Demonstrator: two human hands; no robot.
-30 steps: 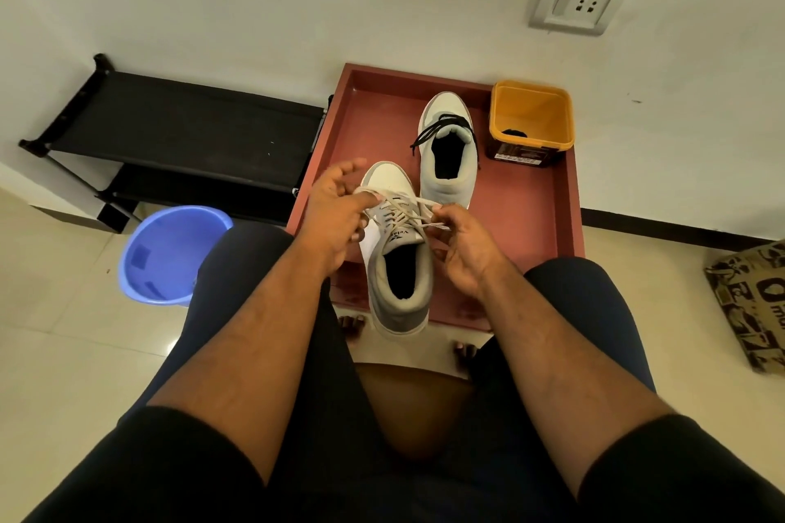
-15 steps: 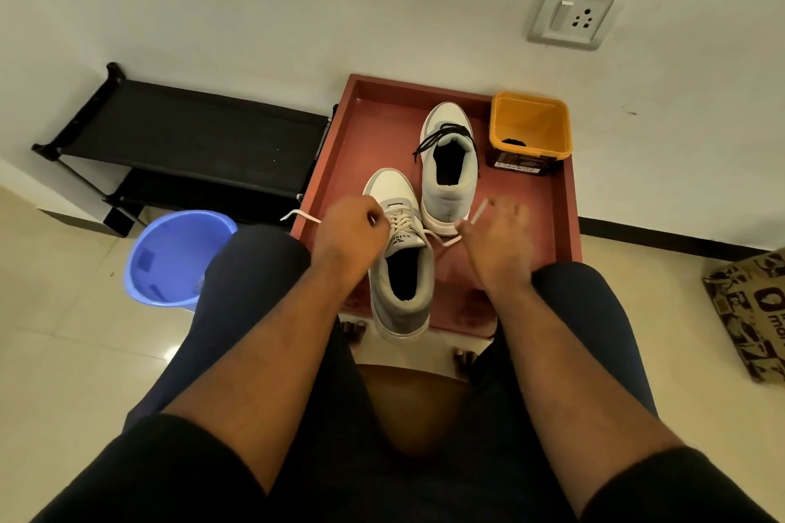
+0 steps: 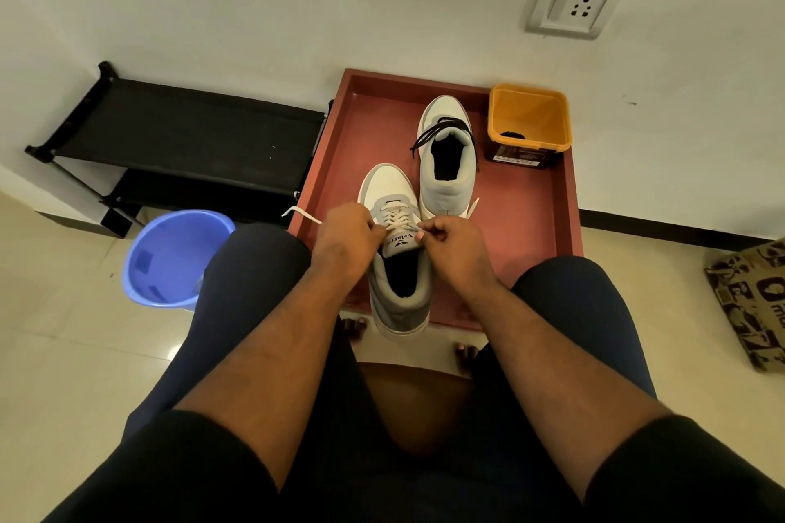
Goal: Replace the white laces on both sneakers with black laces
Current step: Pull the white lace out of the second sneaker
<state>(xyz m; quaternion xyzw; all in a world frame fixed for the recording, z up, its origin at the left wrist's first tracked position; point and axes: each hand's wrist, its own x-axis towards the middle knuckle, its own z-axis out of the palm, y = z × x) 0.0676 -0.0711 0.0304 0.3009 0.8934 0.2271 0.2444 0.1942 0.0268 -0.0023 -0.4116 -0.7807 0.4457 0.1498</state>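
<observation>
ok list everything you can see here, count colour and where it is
near sneaker: 1, white and grey, white laces, front of the tray between the hands
far sneaker: 1, white and grey, black lace, further back on the tray
white lace: 1, ends sticking out past both hands
black lace: 1, loose across the far sneaker
tray: 1, red-brown, on the floor against the wall
tub: 1, yellow, back right corner of the tray, something dark inside
bucket: 1, blue, floor on the left
rack: 1, black, left by the wall
wall socket: 1, white, upper right
cardboard box: 1, printed brown, right edge
left hand: pinches the white lace
right hand: pinches the white lace
</observation>
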